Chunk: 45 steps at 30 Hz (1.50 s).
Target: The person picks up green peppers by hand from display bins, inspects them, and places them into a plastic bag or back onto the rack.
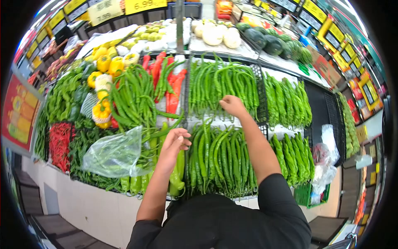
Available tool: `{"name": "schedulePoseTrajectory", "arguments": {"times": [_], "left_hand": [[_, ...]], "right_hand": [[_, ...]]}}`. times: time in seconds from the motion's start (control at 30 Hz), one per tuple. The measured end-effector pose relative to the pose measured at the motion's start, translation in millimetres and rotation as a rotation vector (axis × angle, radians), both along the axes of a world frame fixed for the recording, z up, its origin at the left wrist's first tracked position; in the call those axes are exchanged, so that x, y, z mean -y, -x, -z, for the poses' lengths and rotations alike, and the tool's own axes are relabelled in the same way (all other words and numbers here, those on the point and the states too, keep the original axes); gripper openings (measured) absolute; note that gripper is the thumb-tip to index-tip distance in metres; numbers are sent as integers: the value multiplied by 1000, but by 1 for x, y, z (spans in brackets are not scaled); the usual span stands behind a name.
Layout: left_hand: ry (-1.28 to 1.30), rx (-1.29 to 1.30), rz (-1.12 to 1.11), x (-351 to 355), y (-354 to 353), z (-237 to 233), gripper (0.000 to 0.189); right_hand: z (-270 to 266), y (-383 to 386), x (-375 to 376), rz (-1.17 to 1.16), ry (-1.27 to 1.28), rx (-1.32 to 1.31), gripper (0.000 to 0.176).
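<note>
My right hand (233,106) reaches to the lower ends of the upper row of long green peppers (207,85). Its fingers are closed at a pepper tip, partly hidden by the hand itself. My left hand (176,143) hovers left of the lower row of long green peppers (222,155), its fingers loosely bent and apart, with nothing visible in them. Beside it, to the left, a clear plastic bag (114,153) lies over loose green peppers. A heap of green peppers (132,95) sits farther up, next to red peppers (176,91).
Wrinkled green peppers (288,101) lie in two rows at the right, beside a black crate (325,112). Yellow peppers (101,111) and small red chilies (60,145) are at the left. Watermelons (273,45) and white melons (212,35) stand behind. A green basket (304,196) holds plastic bags.
</note>
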State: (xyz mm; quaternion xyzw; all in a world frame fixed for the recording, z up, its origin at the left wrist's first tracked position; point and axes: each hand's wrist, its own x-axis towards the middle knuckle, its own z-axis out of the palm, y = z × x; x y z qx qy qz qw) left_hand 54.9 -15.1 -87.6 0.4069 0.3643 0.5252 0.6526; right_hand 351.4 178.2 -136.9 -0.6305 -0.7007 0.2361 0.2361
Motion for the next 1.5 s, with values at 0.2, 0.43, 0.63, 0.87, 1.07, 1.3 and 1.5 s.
{"name": "schedulePoseTrajectory", "arguments": {"times": [0.2, 0.43, 0.63, 0.87, 1.07, 1.3, 1.5], "left_hand": [[-236, -107, -126, 4, 59, -64, 29], [-410, -821, -354, -89, 143, -74, 26], [-267, -1382, -280, -179, 160, -11, 45], [-342, -1546, -339, -225, 154, 43, 24], [-594, -1406, -465, -205, 131, -12, 17], [-680, -906, -566, -159, 103, -101, 20], [-871, -479, -494, -74, 48, -179, 22]], "right_hand": [[-40, -23, 87, -85, 91, -324, 31], [-58, -50, 202, -16, 149, -595, 29], [-65, -56, 264, 53, 103, -662, 25], [-72, -62, 302, 144, -39, -571, 26], [-68, -60, 316, 176, 16, -499, 27], [-75, -39, 297, 48, 6, -500, 30], [-74, -15, 275, -117, 0, -559, 31]]}}
